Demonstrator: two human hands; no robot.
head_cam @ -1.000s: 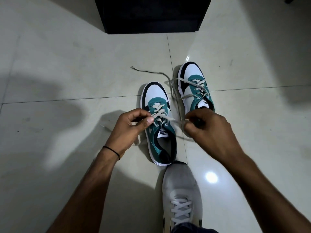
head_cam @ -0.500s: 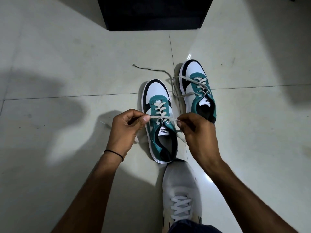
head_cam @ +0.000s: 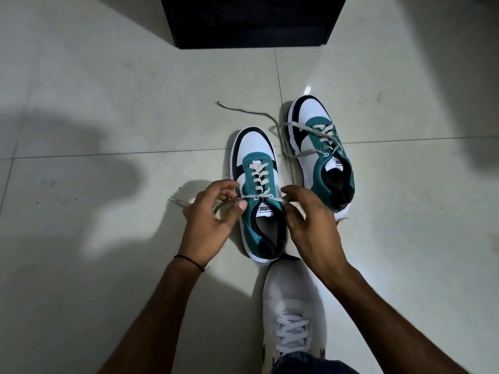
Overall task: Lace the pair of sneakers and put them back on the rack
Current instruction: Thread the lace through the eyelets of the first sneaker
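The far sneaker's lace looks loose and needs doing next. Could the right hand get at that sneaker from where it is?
Probably yes: the right hand sits just beside the far sneaker, with only bare floor between them, though it's busy with the near sneaker's lace.

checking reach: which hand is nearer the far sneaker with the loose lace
Right. The right hand sits just below and left of the far sneaker, almost at its heel. The left hand is across the near sneaker, farther away.

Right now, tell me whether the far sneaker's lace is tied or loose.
Loose. The far sneaker is laced through its eyelets, but its lace trails untied across the floor to the left.
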